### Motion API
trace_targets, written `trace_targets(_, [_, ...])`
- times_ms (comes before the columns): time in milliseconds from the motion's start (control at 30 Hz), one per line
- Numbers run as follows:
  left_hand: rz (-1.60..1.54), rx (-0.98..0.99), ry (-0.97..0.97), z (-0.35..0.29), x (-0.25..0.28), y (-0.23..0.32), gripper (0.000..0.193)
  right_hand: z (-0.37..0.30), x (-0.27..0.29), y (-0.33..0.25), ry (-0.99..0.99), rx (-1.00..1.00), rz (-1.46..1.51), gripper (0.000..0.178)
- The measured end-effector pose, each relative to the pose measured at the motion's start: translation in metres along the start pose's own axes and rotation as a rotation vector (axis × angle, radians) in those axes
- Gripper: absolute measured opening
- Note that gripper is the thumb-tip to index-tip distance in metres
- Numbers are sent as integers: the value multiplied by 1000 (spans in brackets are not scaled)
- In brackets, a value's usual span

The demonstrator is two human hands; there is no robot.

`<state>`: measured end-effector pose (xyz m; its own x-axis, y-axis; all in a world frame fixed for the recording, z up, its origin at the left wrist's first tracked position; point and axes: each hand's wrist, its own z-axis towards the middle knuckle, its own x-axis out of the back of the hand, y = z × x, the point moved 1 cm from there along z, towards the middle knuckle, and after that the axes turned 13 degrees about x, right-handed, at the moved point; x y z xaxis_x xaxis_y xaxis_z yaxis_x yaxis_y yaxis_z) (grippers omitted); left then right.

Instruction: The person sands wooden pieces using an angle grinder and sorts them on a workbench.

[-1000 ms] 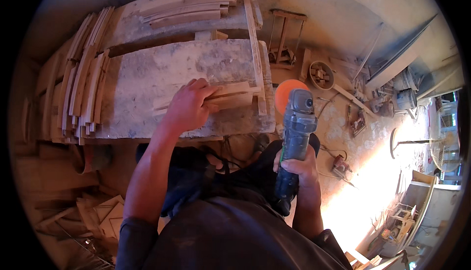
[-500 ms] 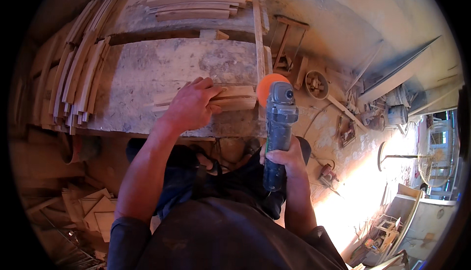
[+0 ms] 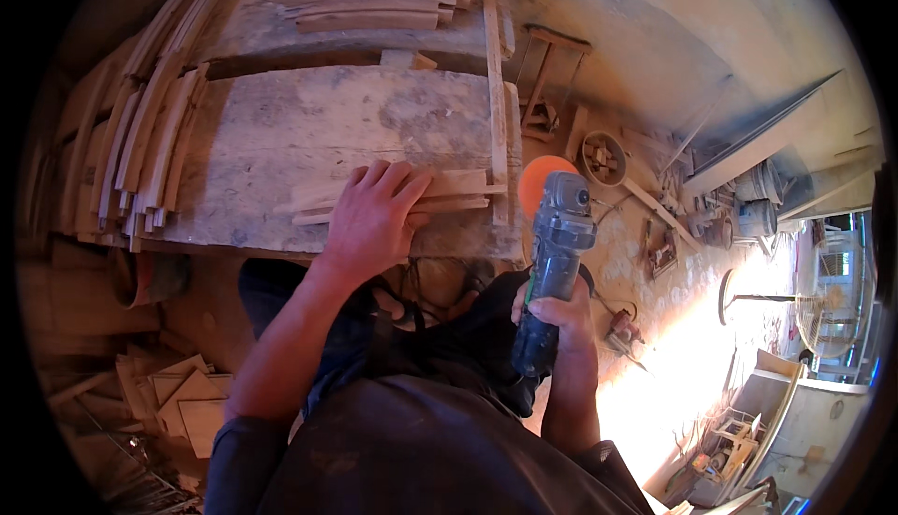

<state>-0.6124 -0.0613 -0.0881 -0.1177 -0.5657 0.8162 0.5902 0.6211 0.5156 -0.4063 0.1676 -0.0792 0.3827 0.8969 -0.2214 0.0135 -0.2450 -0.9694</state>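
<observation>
My left hand (image 3: 374, 211) lies over a small group of pale wooden strips (image 3: 458, 184) near the bench's front edge, fingers curled across them and holding them. The strips' right ends show beyond my fingers; the part under the palm is hidden. In my right hand (image 3: 564, 314) is a dark grey angle grinder (image 3: 561, 239), gripped by its body. Its round orange disc (image 3: 540, 183) is at the far end, just off the right end of the bench and apart from the strips. I cannot tell whether the disc is spinning.
The worn wooden workbench (image 3: 281, 117) has a raised batten (image 3: 496, 94) along its right end. Stacks of strips lie at the left (image 3: 154, 150) and at the back (image 3: 374, 0). A bucket of offcuts (image 3: 604, 158) and a standing fan (image 3: 823, 300) are on the right.
The grinder has moved right, away from the strips' ends. My left hand has shifted slightly on the strips, its fingers now spread more across them, and the strips' ends have moved out of line.
</observation>
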Motion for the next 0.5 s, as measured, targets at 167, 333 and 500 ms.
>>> trace_targets(167, [34, -72, 245, -23, -16, 7, 40, -16, -2, -12, -32, -26, -17, 66])
trace_targets(333, [63, -112, 323, -32, -26, 3, 37, -22, -14, -17, -26, -81, -15, 64])
trace_targets(500, [91, -130, 353, -37, -30, 4, 32, -20, -25, -16, -27, -140, 4, 62])
